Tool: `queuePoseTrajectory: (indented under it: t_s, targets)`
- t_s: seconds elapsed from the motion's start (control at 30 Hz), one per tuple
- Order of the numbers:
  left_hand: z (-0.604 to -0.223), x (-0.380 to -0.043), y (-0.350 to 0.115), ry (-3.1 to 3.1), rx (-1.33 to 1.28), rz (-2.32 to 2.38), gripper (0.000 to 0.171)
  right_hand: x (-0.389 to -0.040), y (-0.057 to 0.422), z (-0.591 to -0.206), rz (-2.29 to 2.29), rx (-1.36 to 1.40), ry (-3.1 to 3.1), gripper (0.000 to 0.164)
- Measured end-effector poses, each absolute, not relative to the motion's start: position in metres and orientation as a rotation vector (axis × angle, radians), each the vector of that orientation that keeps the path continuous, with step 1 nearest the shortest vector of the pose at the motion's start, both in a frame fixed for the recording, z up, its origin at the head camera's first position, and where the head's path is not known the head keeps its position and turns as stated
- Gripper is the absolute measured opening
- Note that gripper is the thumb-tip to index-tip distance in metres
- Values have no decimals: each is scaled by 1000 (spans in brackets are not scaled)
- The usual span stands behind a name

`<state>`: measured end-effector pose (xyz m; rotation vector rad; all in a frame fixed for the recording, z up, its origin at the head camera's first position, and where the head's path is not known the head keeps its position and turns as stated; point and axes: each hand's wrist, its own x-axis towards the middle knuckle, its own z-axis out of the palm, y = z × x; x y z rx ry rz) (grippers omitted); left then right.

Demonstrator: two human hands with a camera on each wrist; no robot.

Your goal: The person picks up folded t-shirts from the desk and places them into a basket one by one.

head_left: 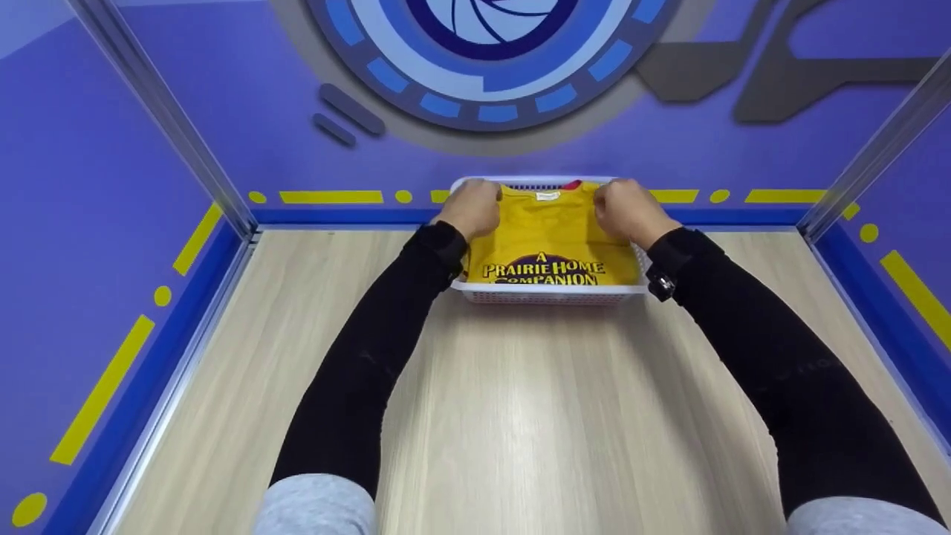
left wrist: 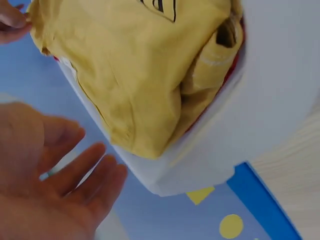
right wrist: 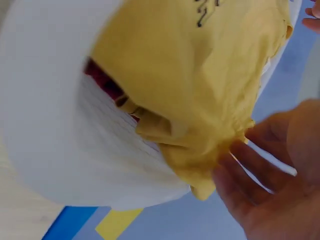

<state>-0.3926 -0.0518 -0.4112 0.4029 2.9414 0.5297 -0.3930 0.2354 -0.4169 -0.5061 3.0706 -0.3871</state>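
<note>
A folded yellow T-shirt [head_left: 550, 227] with dark lettering lies in a white plastic basket [head_left: 553, 290], its collar label toward the back wall. My left hand [head_left: 475, 206] is over the basket's back left corner; in the left wrist view that hand [left wrist: 70, 175] has loosely bent, parted fingers, just off the shirt's edge. At the back right corner, my right hand [head_left: 630, 210] pinches the shirt's edge. The right wrist view shows its fingers [right wrist: 240, 175] at the yellow cloth. Dark red cloth [right wrist: 102, 80] shows beneath the shirt.
The basket stands on a light wood tabletop [head_left: 520, 416] against the blue-purple back wall [head_left: 356, 171]. Side panels [head_left: 89, 223] with metal corner posts [head_left: 171, 119] close in the left and right.
</note>
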Motion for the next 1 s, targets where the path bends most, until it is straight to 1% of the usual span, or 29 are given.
queuePoseTrajectory:
  t_s: [0.1, 0.2, 0.33, 0.43, 0.57, 0.67, 0.73, 0.87, 1.0]
  targets:
    - [-414, -386, -49, 2809, 441, 469, 45, -395, 232, -423, -287, -570, 2972, 35]
    - [-420, -383, -47, 2724, 442, 416, 40, -397, 230, -428, -222, -614, 2909, 42]
    - [-425, -384, -45, 2673, 443, 378, 31, -398, 229, -429, -251, -577, 2827, 52]
    - [-425, -387, -44, 2624, 430, 341, 32, -399, 229, -428, -262, -515, 2743, 60]
    - [-424, -391, -42, 2572, 363, 288, 39, -402, 229, -426, -242, -484, 2667, 64]
    - [-423, -390, -42, 2556, 319, 302, 44, -401, 231, -425, -244, -508, 2668, 60]
    - [-423, -386, -43, 2564, 347, 299, 46, -398, 232, -427, -246, -538, 2690, 56]
    - [-422, -366, -48, 2661, 545, 338, 47, -384, 234, -430, -305, -612, 2793, 48]
    - [-422, -339, -50, 2747, 735, 422, 41, -357, 236, -430, -445, -685, 2913, 36]
